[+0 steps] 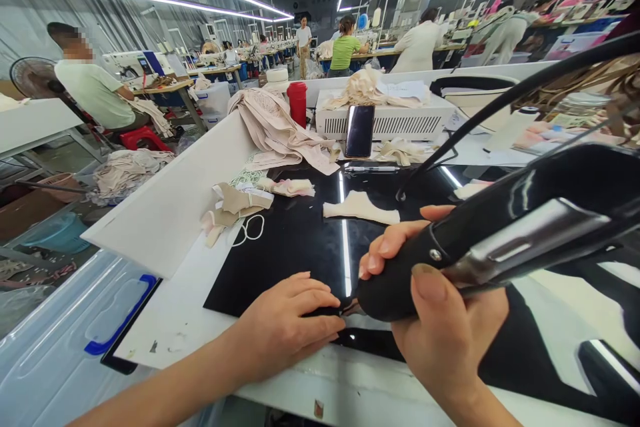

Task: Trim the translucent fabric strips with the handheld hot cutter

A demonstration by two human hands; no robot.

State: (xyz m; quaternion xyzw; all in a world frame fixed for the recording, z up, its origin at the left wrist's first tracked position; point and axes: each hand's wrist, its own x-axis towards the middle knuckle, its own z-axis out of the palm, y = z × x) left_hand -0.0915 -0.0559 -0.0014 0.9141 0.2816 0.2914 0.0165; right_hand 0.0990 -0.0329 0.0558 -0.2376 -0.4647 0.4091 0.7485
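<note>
I am gripping 1 black tool (480, 240) in my right hand (440, 320), its tip at my left hand (285, 327), which is pressing flat on the glossy black mat (300, 240). 1 beige fabric piece (361, 207) is lying at 12 o'clock, 1 phone (359, 131) beyond, in a workshop.

The right hand (440, 320) grips the black handle of a handheld cutting tool (500, 240), thumb on top. The tool tip meets a small dark piece just left of the grip, pinned flat by the left hand (285, 327) on the black glossy mat (295, 240). A beige fabric piece (361, 208) lies beyond the grip.
</note>
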